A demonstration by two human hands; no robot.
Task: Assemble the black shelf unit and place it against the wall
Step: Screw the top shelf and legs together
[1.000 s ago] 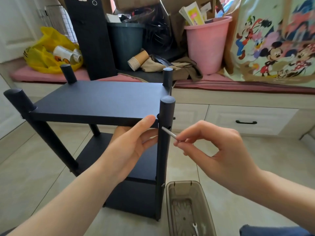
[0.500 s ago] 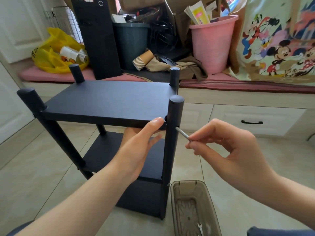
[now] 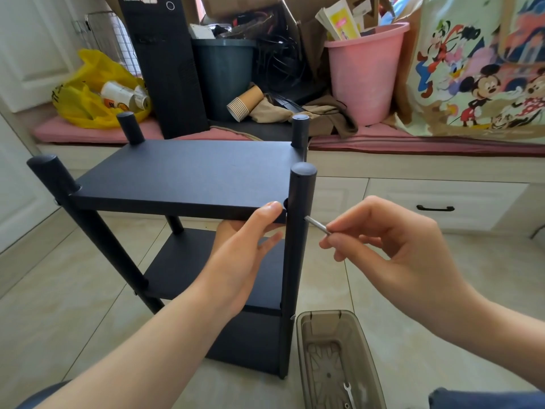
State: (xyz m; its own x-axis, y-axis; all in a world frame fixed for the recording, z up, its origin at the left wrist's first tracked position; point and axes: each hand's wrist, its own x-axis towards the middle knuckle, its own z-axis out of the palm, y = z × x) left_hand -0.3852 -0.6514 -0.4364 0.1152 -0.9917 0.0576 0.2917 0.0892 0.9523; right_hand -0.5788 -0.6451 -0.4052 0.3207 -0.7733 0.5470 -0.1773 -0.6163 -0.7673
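Note:
The black shelf unit stands upright on the tiled floor, with three boards between round black posts. My left hand grips the front edge of the top board from below, thumb on the edge, right beside the front right post. My right hand pinches a thin silver hex key whose tip sits in a hole in that post, just under the top board.
A brown translucent plastic tray with a small wrench lies on the floor by the post's foot. Behind the shelf runs a window seat with drawers, carrying a black panel, a dark bin, a pink bucket and a yellow bag.
The view has shifted, so the shelf sits further right and higher in frame. Both hands stay at the front right post, with the hex key still in the hole.

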